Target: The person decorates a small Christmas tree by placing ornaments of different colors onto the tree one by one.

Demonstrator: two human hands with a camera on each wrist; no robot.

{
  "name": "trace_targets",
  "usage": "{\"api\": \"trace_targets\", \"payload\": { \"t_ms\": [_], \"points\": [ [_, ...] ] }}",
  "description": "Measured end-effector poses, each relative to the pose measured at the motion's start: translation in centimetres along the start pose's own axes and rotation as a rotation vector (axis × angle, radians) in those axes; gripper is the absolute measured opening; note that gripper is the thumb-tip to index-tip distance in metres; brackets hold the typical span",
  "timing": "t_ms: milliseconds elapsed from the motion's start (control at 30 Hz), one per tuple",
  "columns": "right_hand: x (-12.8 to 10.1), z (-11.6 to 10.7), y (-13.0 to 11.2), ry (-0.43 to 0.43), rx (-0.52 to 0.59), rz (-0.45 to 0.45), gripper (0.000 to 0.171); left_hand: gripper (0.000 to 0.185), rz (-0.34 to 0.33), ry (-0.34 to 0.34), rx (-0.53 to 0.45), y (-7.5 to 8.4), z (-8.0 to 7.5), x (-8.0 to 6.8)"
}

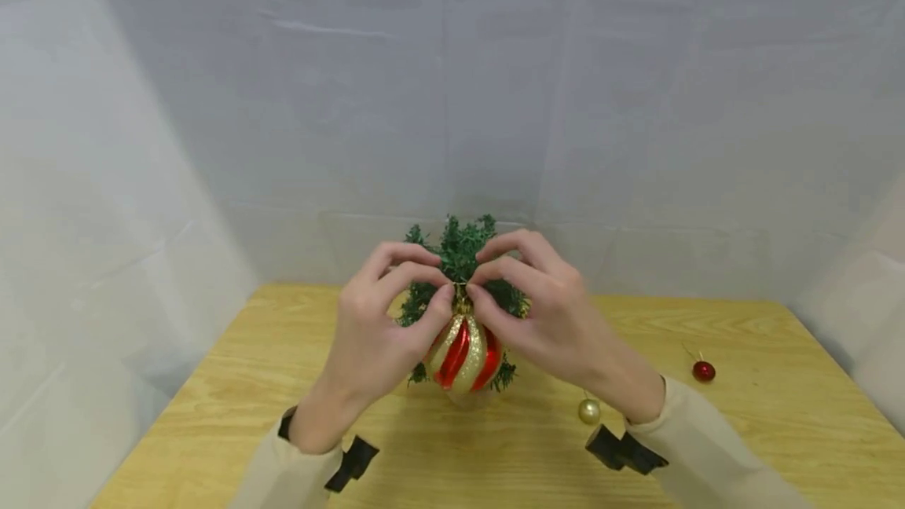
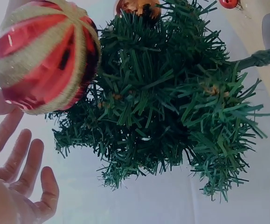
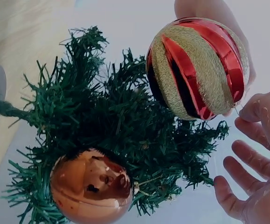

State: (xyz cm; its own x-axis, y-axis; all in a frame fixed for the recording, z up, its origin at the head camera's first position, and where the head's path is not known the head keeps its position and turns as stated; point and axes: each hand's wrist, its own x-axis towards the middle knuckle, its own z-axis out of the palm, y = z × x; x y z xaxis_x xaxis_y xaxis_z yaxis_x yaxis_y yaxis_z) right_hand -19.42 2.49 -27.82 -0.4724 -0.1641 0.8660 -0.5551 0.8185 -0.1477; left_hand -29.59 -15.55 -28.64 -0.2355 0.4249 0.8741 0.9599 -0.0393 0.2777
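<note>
While both hands, left hand (image 1: pixel 378 320) & right hand (image 1: pixel 540 309), pinched the hanging loop atop the striped bauble (image 1: pixel 467 356) against the small tree (image 1: pixel 459 258), it looked light, glossy, prob. fragile—best held by its cap.

- The light is soft and even, and the white walls look pale grey.
- Only faint shadows lie on the desk (image 1: pixel 742 446).
- The striped ball (image 3: pixel 197 67) shines with small bright spots.
- The copper ball (image 3: pixel 92 186) shows a mirror glare.
- The wrist pictures look washed out, and the close fingers (image 2: pixel 30 172) look a bit blurry.
</note>
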Motion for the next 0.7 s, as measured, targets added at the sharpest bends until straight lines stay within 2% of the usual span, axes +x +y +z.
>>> {"api": "trace_targets", "payload": {
  "t_ms": [267, 700],
  "points": [
    [0.6, 0.0, 0.7, 0.014, -0.053, 0.009, 0.008, 0.005, -0.048, -0.012, 0.023, -0.3, 0.3, 0.8],
    [1.1, 0.0, 1.0, 0.019, -0.066, 0.102, 0.006, 0.004, -0.14, -0.034, -0.016, -0.7, 0.9, 2.0]
  ]
}}
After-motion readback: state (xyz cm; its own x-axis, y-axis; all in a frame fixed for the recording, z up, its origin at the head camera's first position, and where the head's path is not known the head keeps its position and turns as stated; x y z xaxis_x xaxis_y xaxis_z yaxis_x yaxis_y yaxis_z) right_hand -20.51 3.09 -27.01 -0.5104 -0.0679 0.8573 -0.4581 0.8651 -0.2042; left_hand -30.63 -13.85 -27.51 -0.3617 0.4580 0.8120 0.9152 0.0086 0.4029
